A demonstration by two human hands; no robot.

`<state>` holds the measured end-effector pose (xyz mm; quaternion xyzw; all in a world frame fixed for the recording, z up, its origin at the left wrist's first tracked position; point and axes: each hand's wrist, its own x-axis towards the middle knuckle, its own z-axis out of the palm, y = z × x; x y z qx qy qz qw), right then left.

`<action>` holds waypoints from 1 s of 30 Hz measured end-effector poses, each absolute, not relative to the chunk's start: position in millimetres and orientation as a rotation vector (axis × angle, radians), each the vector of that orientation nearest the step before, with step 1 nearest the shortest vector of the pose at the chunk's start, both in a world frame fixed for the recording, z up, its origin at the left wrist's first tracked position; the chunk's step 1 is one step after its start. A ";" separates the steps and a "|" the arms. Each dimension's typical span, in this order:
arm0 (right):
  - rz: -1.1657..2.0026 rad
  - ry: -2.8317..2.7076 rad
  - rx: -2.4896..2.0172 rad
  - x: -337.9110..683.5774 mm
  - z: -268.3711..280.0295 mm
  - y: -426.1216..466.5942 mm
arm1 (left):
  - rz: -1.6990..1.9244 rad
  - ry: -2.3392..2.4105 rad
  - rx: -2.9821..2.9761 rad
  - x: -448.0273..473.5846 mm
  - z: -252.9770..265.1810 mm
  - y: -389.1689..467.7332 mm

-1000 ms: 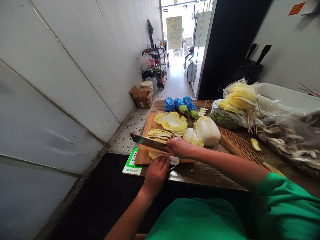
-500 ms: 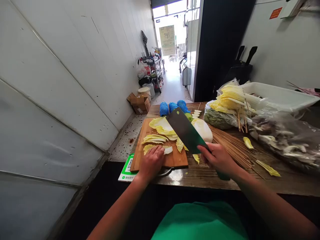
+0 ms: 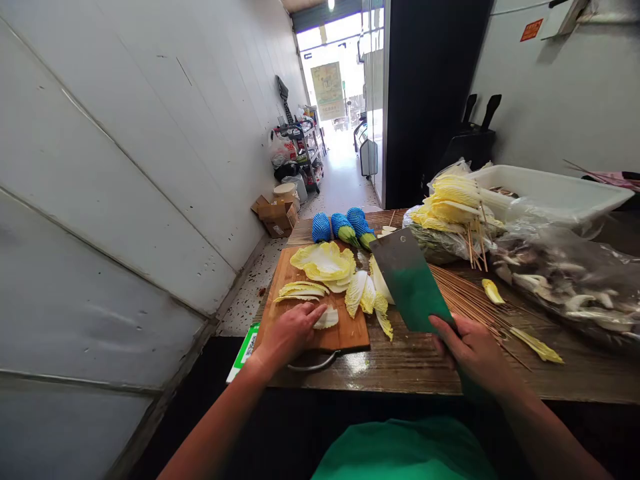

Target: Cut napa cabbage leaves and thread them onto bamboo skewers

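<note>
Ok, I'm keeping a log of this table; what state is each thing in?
Dark rectangular metal cleaver: raised, gripped in the right hand.
Brown wooden cutting board: lying flat.
Left hand: over the board, fingers by a pale ribbed leaf piece; grip unclear.
Broad yellow-white cabbage leaves: stacked.
Narrow yellow-white leaf strips: overlapping.
Two oblong green gourds: blue-netted, ends exposed.
White rectangular plastic tub: open.

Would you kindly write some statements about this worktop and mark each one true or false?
1. The right hand grips a cleaver. True.
2. The left hand is on the blue foam nets. False: it is at a piece of napa cabbage leaf.
3. The cutting board is white. False: it is brown wood.
4. Wooden skewers lie right of the board. True.
5. Five blue nets are visible. False: there are three.
</note>
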<state>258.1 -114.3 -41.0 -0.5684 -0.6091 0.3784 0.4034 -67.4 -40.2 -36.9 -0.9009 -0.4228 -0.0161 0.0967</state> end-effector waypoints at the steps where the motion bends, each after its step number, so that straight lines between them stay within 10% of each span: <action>1: 0.953 -1.522 -1.448 260.1 -42.6 -114.5 | -0.055 -1.224 -2.668 -67.8 -37.2 -39.8; 30: 0.871 -1.397 -1.575 285.5 -60.7 -122.5 | -0.494 -0.413 -2.658 9.9 -10.9 26.8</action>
